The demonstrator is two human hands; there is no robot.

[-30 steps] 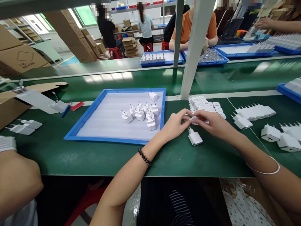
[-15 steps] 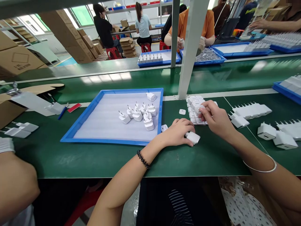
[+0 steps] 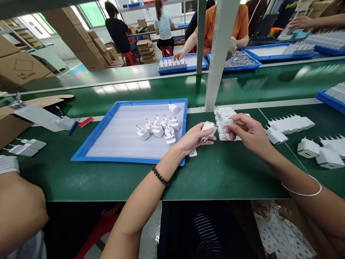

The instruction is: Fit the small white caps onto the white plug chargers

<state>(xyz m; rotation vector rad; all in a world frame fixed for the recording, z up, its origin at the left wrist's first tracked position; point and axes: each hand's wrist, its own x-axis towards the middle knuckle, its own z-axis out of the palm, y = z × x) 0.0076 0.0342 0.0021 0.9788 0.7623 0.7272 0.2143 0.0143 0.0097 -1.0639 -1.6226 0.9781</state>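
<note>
My left hand [image 3: 195, 138] grips a white plug-in charger [image 3: 208, 130] above the green bench, its metal pins pointing right. Close by on the right, my right hand [image 3: 248, 135] pinches a small flat white cover piece [image 3: 226, 123] between thumb and fingers, apart from the charger. Behind that hand lies a block of similar white pieces [image 3: 223, 112], partly hidden by my fingers. A loose white piece [image 3: 193, 153] rests under my left wrist, at the tray's corner. Several white chargers [image 3: 157, 130] stand pins up in the blue-rimmed tray [image 3: 97, 160] on the left.
More chargers [image 3: 292, 124] stand at the right, with others [image 3: 307, 148] nearer me. A white post [image 3: 217, 72] rises behind the white pieces. A neighbour's arm [image 3: 23, 194] rests at the left edge. A blue pen [image 3: 73, 127] and red strip [image 3: 86, 122] lie beyond the tray.
My left hand has lifted the charger off the bench and turned it, bringing it up and left beside the right hand. The right hand stays near the block, holding the cover piece.
</note>
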